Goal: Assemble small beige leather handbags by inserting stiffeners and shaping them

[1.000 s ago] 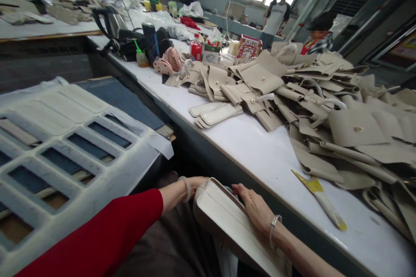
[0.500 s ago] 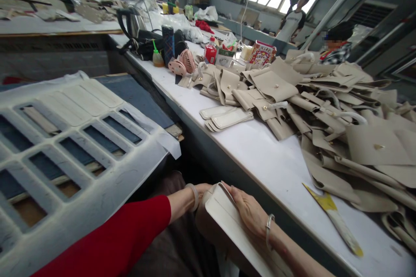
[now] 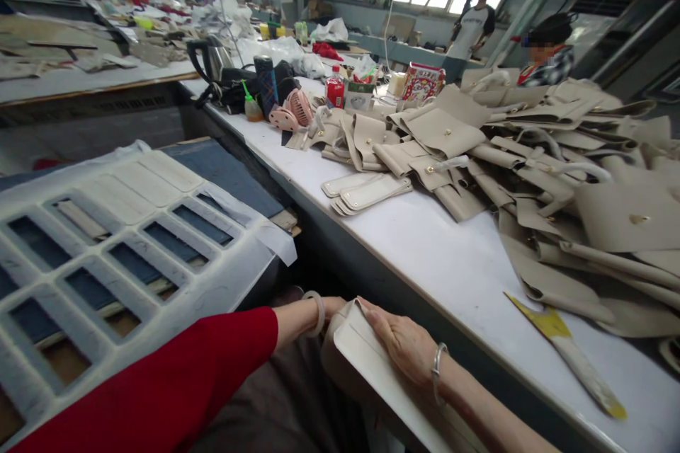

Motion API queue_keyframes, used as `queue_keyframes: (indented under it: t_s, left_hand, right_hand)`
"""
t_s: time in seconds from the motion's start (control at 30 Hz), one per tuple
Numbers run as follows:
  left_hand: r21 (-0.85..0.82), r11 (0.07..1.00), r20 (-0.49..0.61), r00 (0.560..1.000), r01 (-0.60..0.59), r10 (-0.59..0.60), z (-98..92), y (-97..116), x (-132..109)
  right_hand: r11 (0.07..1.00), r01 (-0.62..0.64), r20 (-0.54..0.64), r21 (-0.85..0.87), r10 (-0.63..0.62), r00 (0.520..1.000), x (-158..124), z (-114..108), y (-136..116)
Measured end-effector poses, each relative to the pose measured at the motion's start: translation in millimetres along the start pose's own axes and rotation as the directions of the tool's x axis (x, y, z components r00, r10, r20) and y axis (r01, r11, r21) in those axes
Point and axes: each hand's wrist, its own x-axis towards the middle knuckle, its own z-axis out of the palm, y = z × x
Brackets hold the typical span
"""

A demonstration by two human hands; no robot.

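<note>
A beige leather piece [image 3: 377,386] lies across my lap, its pale flap tilted and its far corner between my hands. My left hand [image 3: 333,308] is at the far left edge of the piece, its fingers hidden behind the leather. My right hand [image 3: 404,343] presses along the flap's right edge, fingers together around the far corner. On the white table to the right lie a yellow-ended scraper [image 3: 568,354], a small stack of pale leather strips [image 3: 369,192] and a big pile of beige leather pieces [image 3: 457,127].
A white frame with rectangular openings [image 3: 125,233] stands at the left. Along the table's back are a kettle [image 3: 215,60], a dark bottle [image 3: 264,85], a pink fan [image 3: 300,107] and a red-labelled bottle [image 3: 334,88]. Two people [image 3: 472,28] are beyond the pile.
The view has shifted slightly, so the frame and the scraper appear a little further right. Both hands keep about the same place on the leather piece.
</note>
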Motion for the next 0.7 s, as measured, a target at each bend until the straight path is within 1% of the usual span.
queue_keyframes:
  t_s: [0.07, 0.1, 0.2, 0.3, 0.37, 0.47, 0.53, 0.6, 0.7]
  left_hand:
    - [0.107, 0.994, 0.068, 0.997, 0.031, -0.038, -15.3, 11.3, 4.8]
    - [0.151, 0.988, 0.098, 0.994, 0.025, -0.040, -23.4, 18.2, 5.5]
    - [0.203, 0.977, 0.217, 0.976, -0.070, 0.025, -42.5, 43.7, 1.3]
    - [0.241, 0.957, 0.384, 0.922, -0.161, 0.058, -49.1, 68.4, -7.0]
    - [0.292, 0.937, 0.449, 0.892, -0.191, 0.042, -48.8, 79.2, -10.3]
    - [0.372, 0.902, 0.481, 0.877, -0.217, 0.012, -46.3, 86.4, -9.4]
    - [0.413, 0.883, 0.494, 0.869, -0.222, -0.012, -44.6, 88.3, -6.8]
    - [0.440, 0.870, 0.498, 0.867, -0.221, -0.031, -42.9, 90.2, -4.7]
    - [0.481, 0.845, 0.488, 0.872, -0.236, -0.034, -39.5, 92.9, -3.6]
  right_hand:
    - [1.000, -0.013, 0.023, -0.002, 0.013, 1.000, -10.2, -3.8, 10.5]
    - [1.000, -0.025, 0.032, 0.004, 0.025, 0.999, -16.6, -5.6, 17.2]
    - [0.998, -0.050, 0.046, 0.042, 0.048, 0.998, -40.2, -10.8, 41.0]
    - [0.990, -0.064, 0.047, 0.123, 0.058, 0.997, -68.5, -17.3, 64.9]
    - [0.984, -0.090, 0.090, 0.154, 0.077, 0.993, -87.1, -22.7, 78.2]
    - [0.977, -0.136, 0.172, 0.163, 0.107, 0.979, -107.2, -30.5, 91.1]
    - [0.972, -0.145, 0.188, 0.183, 0.110, 0.976, -111.7, -34.1, 94.2]
    - [0.970, -0.123, 0.195, 0.210, 0.082, 0.977, -108.5, -35.9, 93.1]
    - [0.970, -0.075, 0.196, 0.230, 0.029, 0.980, -93.9, -34.9, 85.3]
